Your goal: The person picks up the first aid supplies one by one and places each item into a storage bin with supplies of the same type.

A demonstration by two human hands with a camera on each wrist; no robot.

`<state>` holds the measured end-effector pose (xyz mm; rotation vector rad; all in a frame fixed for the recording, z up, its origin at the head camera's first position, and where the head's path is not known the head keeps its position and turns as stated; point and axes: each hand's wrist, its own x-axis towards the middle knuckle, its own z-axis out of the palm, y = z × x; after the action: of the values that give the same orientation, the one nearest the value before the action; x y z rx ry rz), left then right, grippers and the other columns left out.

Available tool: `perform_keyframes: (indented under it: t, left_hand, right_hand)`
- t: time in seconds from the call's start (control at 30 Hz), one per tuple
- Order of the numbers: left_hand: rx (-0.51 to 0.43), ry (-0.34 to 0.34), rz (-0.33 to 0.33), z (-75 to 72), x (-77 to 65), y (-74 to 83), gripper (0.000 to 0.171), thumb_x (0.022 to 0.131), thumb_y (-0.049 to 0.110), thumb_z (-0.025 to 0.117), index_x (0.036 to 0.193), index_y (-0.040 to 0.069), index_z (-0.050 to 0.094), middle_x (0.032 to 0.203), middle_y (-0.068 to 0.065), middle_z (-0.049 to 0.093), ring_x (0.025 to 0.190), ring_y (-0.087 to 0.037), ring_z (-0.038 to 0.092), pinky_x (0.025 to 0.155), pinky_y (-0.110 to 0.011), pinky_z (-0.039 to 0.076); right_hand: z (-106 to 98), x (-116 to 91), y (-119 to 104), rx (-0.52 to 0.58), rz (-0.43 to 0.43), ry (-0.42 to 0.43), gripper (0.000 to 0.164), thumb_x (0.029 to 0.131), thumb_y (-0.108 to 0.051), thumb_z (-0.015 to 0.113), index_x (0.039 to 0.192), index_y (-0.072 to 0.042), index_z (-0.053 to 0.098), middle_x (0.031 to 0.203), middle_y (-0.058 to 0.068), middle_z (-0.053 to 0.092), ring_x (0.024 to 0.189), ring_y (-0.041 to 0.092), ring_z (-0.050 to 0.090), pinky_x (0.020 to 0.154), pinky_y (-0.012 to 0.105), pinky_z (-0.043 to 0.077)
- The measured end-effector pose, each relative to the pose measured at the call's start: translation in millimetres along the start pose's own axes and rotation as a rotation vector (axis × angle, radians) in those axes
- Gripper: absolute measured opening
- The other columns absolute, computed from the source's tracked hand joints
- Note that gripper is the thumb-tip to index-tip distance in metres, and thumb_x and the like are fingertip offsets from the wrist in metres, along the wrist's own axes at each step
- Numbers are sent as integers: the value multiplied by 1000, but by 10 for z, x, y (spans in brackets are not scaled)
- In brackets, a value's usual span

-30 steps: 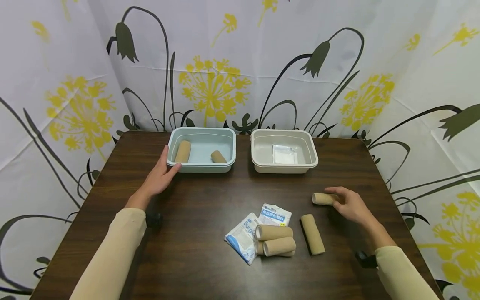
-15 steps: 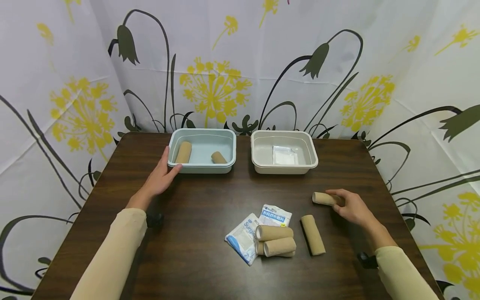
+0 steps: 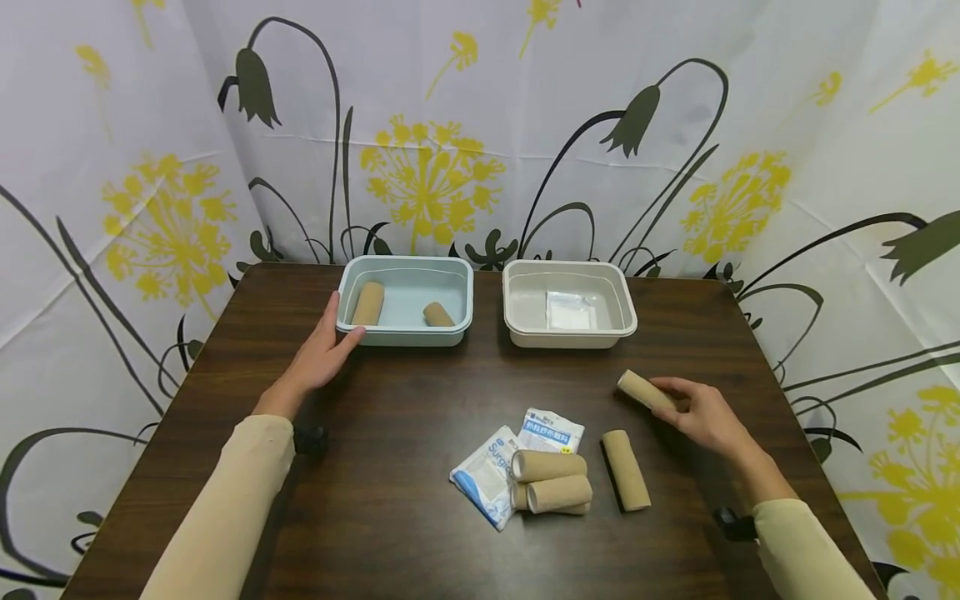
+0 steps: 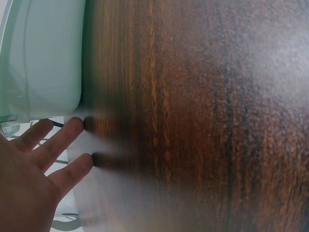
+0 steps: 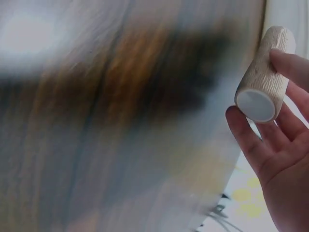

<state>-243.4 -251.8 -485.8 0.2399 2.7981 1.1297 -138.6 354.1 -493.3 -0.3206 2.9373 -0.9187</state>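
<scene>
My right hand (image 3: 701, 413) grips a tan bandage roll (image 3: 643, 390) at the table's right side, tilted and lifted slightly; in the right wrist view the roll (image 5: 265, 72) sits between fingers and thumb. My left hand (image 3: 321, 352) rests flat with straight fingers against the left corner of the pale blue tub (image 3: 406, 332), which holds two tan rolls (image 3: 367, 302). In the left wrist view the fingers (image 4: 58, 145) lie beside the tub (image 4: 43, 58). The beige tub (image 3: 570, 337) holds a white packet (image 3: 569, 311).
In front of me on the dark wooden table (image 3: 390, 417) lie two white-and-blue packets (image 3: 487, 471), a stack of tan rolls (image 3: 551, 482) and a single roll (image 3: 626, 469). A floral curtain (image 3: 480, 125) surrounds the table.
My right hand has closed on the roll at the right and raised its far end, tilting it. The left hand has stayed at the blue tub.
</scene>
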Motion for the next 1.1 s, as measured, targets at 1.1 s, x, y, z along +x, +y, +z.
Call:
perform_keyframes:
  t: [1.1]
  left_hand:
    - [-15, 1, 19, -1, 35, -19, 86, 101, 51, 43, 155, 21, -18, 163, -11, -9, 147, -41, 4, 110, -67, 11]
  right_hand:
    - [468, 1153, -1931, -4, -433, -94, 39, 88, -16, 75, 126, -12, 67, 116, 1, 68, 94, 12, 61, 83, 34, 48]
